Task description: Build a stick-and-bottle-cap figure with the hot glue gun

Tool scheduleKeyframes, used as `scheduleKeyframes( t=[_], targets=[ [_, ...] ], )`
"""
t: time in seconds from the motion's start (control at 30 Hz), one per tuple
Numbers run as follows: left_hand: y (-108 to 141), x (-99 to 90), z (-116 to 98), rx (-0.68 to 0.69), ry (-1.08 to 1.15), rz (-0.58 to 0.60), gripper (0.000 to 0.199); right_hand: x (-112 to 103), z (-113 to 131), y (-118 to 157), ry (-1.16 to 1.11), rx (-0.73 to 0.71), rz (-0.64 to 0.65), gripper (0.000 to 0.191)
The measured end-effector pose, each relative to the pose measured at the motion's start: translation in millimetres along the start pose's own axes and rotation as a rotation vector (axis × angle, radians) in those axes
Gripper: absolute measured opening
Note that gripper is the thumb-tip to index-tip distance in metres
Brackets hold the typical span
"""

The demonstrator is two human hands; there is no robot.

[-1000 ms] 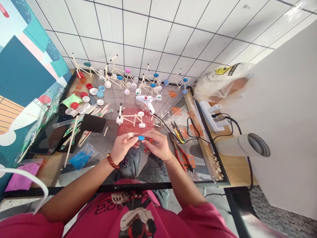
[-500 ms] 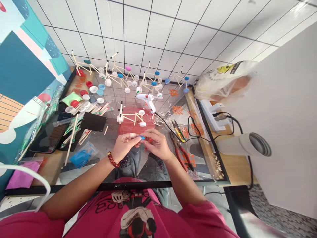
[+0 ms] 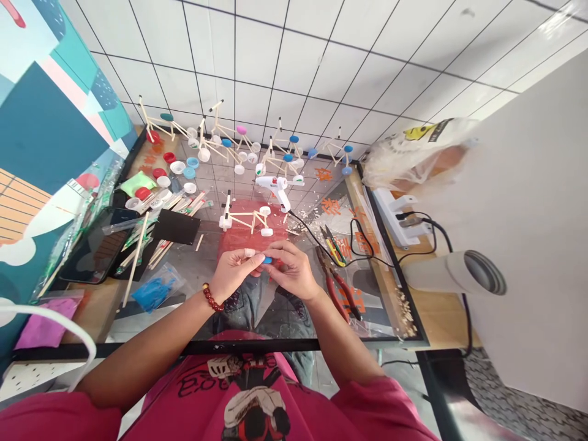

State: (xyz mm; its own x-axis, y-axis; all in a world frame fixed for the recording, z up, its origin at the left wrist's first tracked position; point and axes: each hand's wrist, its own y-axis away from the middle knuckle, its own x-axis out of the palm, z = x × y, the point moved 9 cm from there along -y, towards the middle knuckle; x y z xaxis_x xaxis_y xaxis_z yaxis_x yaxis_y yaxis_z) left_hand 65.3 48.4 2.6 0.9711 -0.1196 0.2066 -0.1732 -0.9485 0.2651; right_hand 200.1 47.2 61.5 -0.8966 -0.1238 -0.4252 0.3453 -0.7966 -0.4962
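Observation:
A small blue piece (image 3: 267, 260) is pinched between the fingertips of both hands, above the near part of a red mat (image 3: 229, 246). My left hand (image 3: 237, 269) grips it from the left; a beaded bracelet is on that wrist. From the right, my right hand (image 3: 291, 268) closes its fingers on the same piece. Just beyond the hands stands a small stick frame (image 3: 245, 218) with white round caps at its feet. Behind that lies a white glue gun (image 3: 277, 188), its cord running right.
Stick frames with coloured caps (image 3: 288, 157) line the back edge. Bottle caps (image 3: 177, 166), sticks, a black card (image 3: 177, 226) and a phone (image 3: 98, 245) lie left. Cutters (image 3: 334, 245), red-handled pliers (image 3: 342, 288) and a power strip (image 3: 400, 217) are right.
The view has shifted slightly. The blue piece has turned a little between the fingertips and shows more of its face. Both hands still hold it.

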Motion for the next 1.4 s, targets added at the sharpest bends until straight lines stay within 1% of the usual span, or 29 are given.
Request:
scheduleKeyframes(
  t=[0.23,0.4,0.47,0.57,0.67,0.8,0.9,1.03,1.17,1.23,1.33,1.4],
  targets=[
    [1,-0.7,-1,-0.002,-0.007,-0.018,0.038,1,2,-2,-0.005,-0.006,0.026,0.021],
    [-1,-3.4,3,0.028,0.077,-0.02,0.036,-4,2,-4,-0.002,0.004,-0.019,0.019],
    [-2,-6.2,2,0.072,0.15,-0.027,0.032,-6,1,-4,-0.026,0.021,-0.033,0.019],
    [-1,-11.5,-7,0.194,0.212,-0.048,0.026,-8,-3,-3,-0.052,0.05,-0.043,0.021],
    [1,-8.9,-22,0.325,0.149,-0.003,0.022,-9,-4,-2,-0.079,0.052,-0.041,0.021],
    [2,-5.7,-30,0.398,0.098,0.031,0.021,-9,-4,-2,-0.124,0.058,-0.033,0.021],
    [2,-5.5,-29,0.386,0.091,0.031,0.018,-8,-2,-3,-0.148,0.049,-0.034,0.023],
    [2,-8.4,-27,0.353,0.065,-0.008,0.019,-8,0,-3,-0.13,0.011,-0.031,0.024],
    [2,-9.2,-26,0.342,0.038,-0.023,0.017,-5,-2,-1,-0.127,0.039,-0.005,0.024],
    [2,-8.3,-26,0.341,0.062,-0.016,0.017,-5,-2,-1,-0.139,0.045,0.0,0.024],
    [1,-6.6,-26,0.333,0.116,-0.001,0.025,-8,1,-2,-0.148,0.021,-0.019,0.023],
    [0,-8.0,-24,0.319,0.128,-0.018,0.023,-10,2,-2,-0.127,0.013,-0.034,0.022]
  ],
)
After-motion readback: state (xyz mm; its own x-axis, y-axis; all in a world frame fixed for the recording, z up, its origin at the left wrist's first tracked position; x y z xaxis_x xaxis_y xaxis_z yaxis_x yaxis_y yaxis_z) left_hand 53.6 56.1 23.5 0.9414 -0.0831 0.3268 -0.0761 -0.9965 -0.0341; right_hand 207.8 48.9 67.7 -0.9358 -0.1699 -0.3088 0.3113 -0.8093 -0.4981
